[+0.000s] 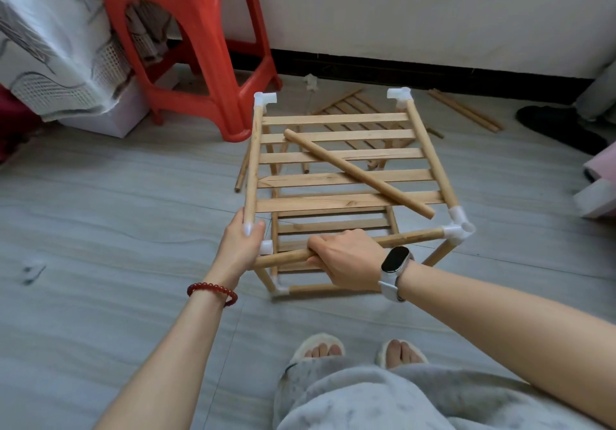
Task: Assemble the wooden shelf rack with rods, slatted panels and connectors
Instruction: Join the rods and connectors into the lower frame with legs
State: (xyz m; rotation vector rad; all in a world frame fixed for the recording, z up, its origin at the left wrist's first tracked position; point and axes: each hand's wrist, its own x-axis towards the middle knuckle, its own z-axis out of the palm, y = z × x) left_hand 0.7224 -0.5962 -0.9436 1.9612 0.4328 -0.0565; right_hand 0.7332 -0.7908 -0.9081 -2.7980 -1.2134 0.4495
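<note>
Down on the grey floor [100,216], the half-built shelf rack [336,196] is standing in front of the person's slippered feet [356,351], taking up the middle of the view. Behind it to the left, a red plastic stool [196,46] is sitting near the white wall [433,6], with a covered white basket [60,63] beside it. The rack's top slatted panel [336,159] is lying between two side rods, with a lower slatted panel [333,226] showing beneath it nearer the person. A loose rod [358,173] is resting diagonally across the top slats, running from the far left toward the near right corner. Another slatted panel [356,109] is lying flat on the floor beyond the rack, and spare rods [465,109] are lying near the dark skirting at the far right.

The right hand [346,259], wearing a white watch [395,263] at the wrist, is gripping the near front rod [410,238] with its fingers curled over it from above. The left hand [241,246], with a red bead bracelet [213,291] on its wrist, is wrapping round the near left corner, thumb and fingers closing on the lower end of the left side rod [251,163] where it is meeting a white connector [266,247]. The front rod's right end is sitting in the near right connector [458,226], and two more white connectors [265,99] are capping the far corners.
</note>
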